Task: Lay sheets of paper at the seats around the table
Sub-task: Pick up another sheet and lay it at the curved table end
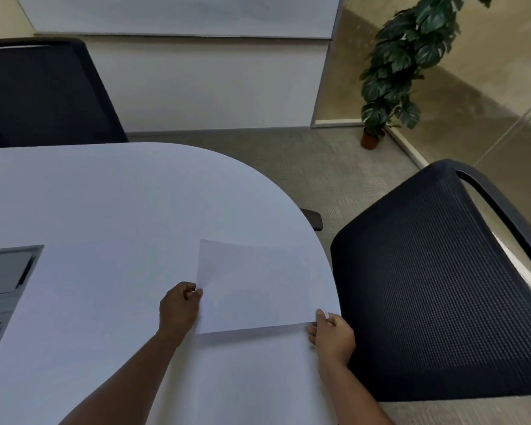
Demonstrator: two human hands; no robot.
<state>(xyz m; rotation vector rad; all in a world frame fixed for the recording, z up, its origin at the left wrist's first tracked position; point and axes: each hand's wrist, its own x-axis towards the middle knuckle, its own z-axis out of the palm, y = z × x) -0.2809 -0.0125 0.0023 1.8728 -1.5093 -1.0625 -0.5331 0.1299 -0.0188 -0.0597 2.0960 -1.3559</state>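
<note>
A white sheet of paper hovers just above the white rounded table, near its right edge and in front of a black mesh chair. My left hand pinches the sheet's left edge. My right hand pinches its near right corner. The sheet's near edge casts a thin shadow on the tabletop, and its far edge looks slightly lifted.
A second black chair stands at the table's far left. A grey cable hatch is set into the tabletop at the left. A potted plant stands on the carpet by the glass wall at the back right.
</note>
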